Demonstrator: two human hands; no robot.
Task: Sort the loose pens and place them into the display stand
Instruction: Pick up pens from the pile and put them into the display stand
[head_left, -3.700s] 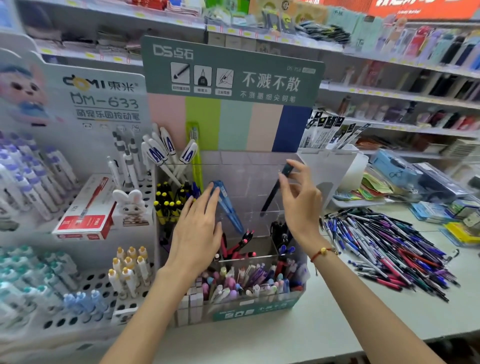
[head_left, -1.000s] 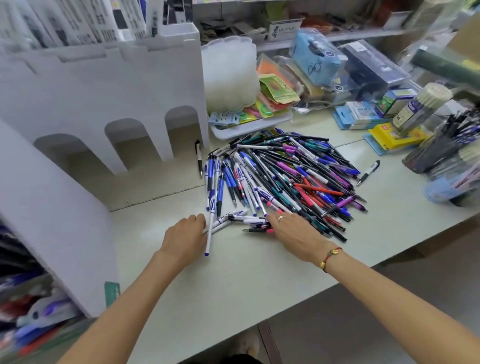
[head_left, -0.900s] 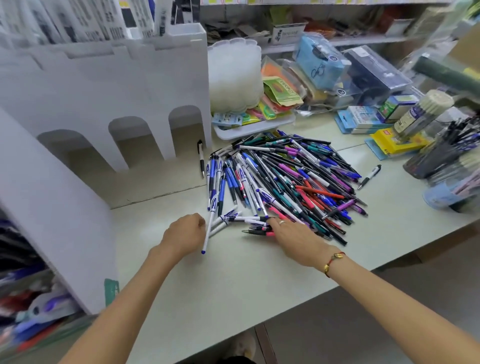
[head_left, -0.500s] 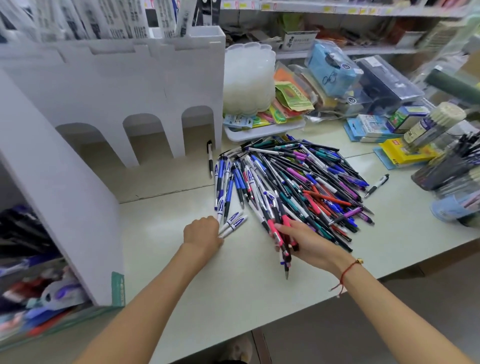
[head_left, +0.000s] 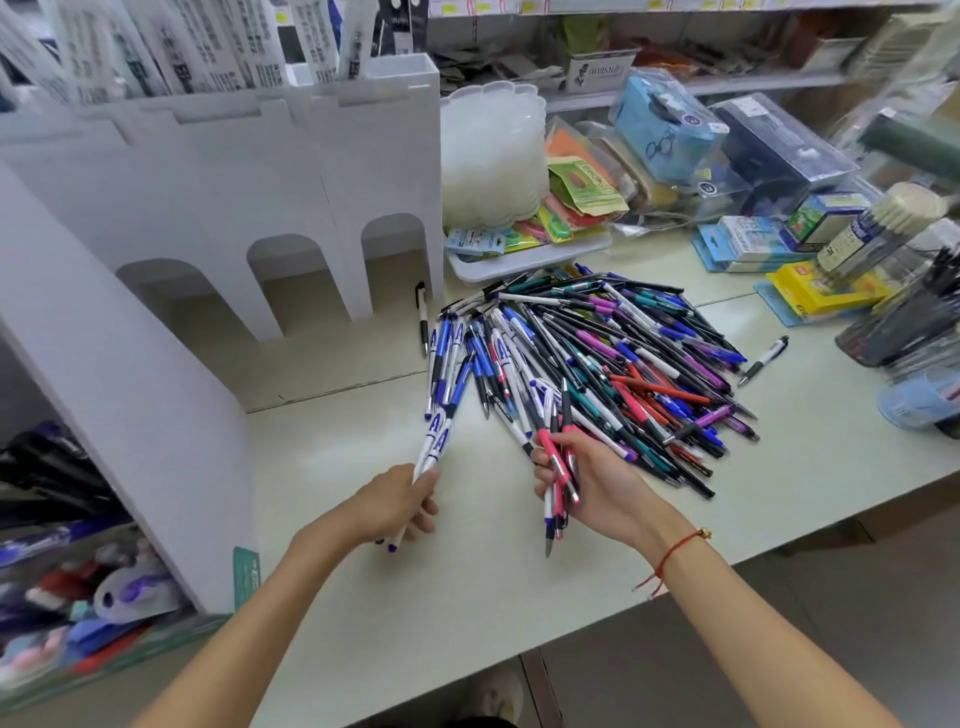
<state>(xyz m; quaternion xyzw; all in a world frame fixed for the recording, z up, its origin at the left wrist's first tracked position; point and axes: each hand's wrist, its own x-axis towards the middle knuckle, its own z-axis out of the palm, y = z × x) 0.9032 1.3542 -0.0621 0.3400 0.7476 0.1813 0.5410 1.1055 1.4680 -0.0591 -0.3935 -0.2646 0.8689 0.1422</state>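
Left hand (head_left: 397, 501) is gripping white-blue pens (head_left: 435, 436); right hand (head_left: 592, 480) is pinching pink pens (head_left: 555, 462). Light, stiff, slippery barrels; mid-barrel hold is looking advisable.

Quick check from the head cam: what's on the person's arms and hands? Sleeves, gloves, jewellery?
Both arms are bare to the frame edge: no sleeves, no gloves. The left hand shows nothing worn. The right hand has a thin red string bracelet at the wrist, with a small gold bead and loose knotted ends hanging down.
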